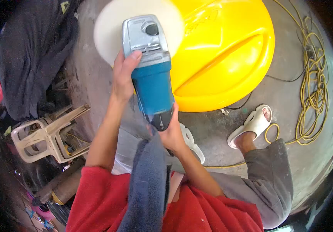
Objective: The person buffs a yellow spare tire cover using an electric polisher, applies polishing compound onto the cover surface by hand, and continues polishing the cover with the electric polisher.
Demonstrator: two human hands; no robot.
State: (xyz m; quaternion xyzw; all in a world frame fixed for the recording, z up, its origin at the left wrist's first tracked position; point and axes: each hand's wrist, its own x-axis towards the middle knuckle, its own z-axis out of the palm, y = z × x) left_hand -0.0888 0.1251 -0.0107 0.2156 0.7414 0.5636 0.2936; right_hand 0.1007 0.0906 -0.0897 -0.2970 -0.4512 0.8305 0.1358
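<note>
A blue power tool with a silver metal head (153, 89) is held in both hands, with a round white pad (108, 33) under its head. My left hand (124, 75) grips the tool beside the metal head, thumb on top. Lower down, my right hand (172, 129) is wrapped round the dark rear end of the tool; part of its fingers is hidden beneath. The pad overlaps the left part of a large, glossy yellow moulded object (228, 50). A dark cloth (145, 185) hangs down from near the tool's rear end over the red shirt.
A coiled yellow cable (311, 96) lies on the floor at the right, with a thin dark cord near it. At the left stand a beige plastic chair (39, 141) and dark fabric (39, 58). White slippers (251, 125) are on the feet.
</note>
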